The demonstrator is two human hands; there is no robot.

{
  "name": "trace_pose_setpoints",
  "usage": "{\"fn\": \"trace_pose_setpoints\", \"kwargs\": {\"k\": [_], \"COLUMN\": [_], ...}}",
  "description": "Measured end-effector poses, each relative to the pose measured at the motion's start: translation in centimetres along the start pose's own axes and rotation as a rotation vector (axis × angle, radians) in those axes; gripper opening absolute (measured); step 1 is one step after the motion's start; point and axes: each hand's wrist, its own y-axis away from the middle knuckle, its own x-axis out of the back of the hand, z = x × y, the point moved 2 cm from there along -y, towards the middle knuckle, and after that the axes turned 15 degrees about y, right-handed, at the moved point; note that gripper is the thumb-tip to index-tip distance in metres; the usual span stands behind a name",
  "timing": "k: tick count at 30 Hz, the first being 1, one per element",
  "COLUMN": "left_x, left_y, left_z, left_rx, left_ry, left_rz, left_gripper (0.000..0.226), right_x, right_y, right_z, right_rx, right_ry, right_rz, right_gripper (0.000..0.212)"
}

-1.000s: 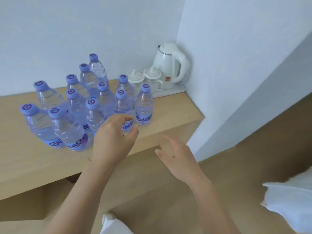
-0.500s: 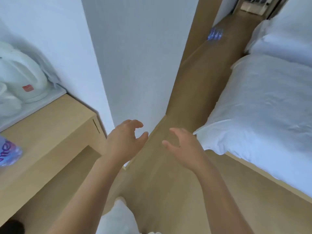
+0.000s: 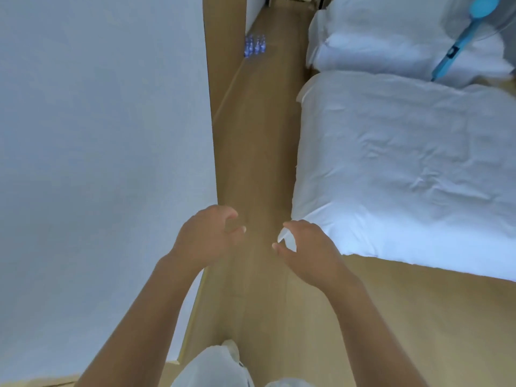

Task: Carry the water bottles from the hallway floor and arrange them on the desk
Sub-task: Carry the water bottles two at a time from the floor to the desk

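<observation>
Clearly we were between loads: our left hand [image 3: 208, 238] and right hand [image 3: 305, 248] hung in front of us with fingers loosely curled, thumbs apart from the fingertips, gripping nothing. The remaining small clear plastic water bottles with blue caps and labels [image 3: 255, 46] stood in a tight cluster far down the tan wooden hallway floor [image 3: 251, 152], close against the base of the pale blue wall [image 3: 106, 121] and well apart from us. They were too small in view to count, but each appeared upright, its long axis vertical and its cap pointing up. To do this step well, we judged we should walk the narrow strip between the wall and the white-sheeted bed [image 3: 405, 169] without brushing the bedding, crouch squarely before the cluster, and take each bottle around its body rather than by the cap, keeping it upright. Taking only as many as both hands could hold firmly seemed wise, since smooth round bottles could slip.
</observation>
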Motion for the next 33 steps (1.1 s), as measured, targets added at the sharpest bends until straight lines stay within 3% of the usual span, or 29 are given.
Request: {"fn": "trace_pose_setpoints", "kwargs": {"k": [7,17,26,33], "left_x": [0.0,-1.6,-2.1,-1.6], "left_y": [-9.6,-26.8,-43.5,-55.1], "left_z": [0.8,2.7,7.0,7.4], "left_rx": [-0.06,-0.065,0.012,0.069], "left_ry": [-0.032,-0.069,-0.052,-0.063], "left_rz": [-0.13,-0.145,-0.152,-0.159], "left_gripper": [0.039,0.042,0.045,0.046], "right_x": [1.1,3.4,10.8,12.5], "right_y": [-7.5,-23.3,-40.9,-52.1], "right_z": [1.9,8.7,17.8,20.1], "right_rx": [-0.107,-0.114,-0.151,-0.114], "right_ry": [-0.062,-0.096,-0.158,-0.164], "right_rz": [0.02,0.088,0.095,0.053], "right_gripper": [0.048,0.051,0.055,0.056]}}
